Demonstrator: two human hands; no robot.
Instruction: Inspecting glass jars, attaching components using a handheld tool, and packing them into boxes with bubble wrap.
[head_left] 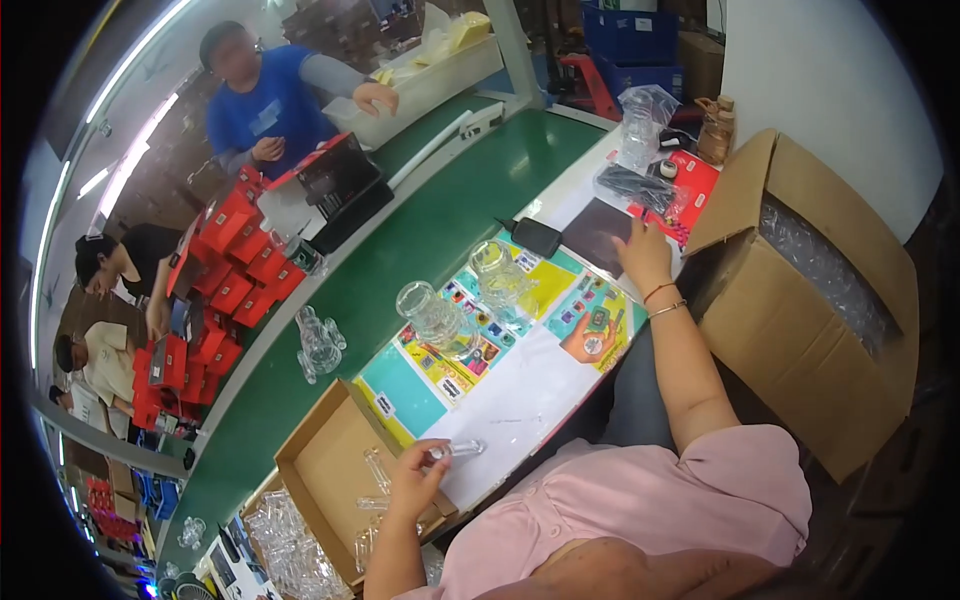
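My left hand point(415, 478) is closed round one end of a small clear glass tube point(464, 449), over the white part of the printed sheet point(505, 430). Away to the right, my right hand point(645, 252) reaches to the edge of a flat dark pad point(597, 232), its fingers apart and nothing visible in them. Two clear glass vessels point(436, 318) with rounded tops stand on the colourful part of the sheet. Beside my left hand, a shallow cardboard tray point(318, 452) contains several more glass tubes point(378, 468).
A large open carton point(790, 330) full of clear wrapped pieces stands at my right. On the green conveyor point(425, 210) lies a clear glass piece point(320, 345). Across it are stacked red boxes point(232, 225) and several people. Clear glass parts point(295, 530) fill a box at lower left.
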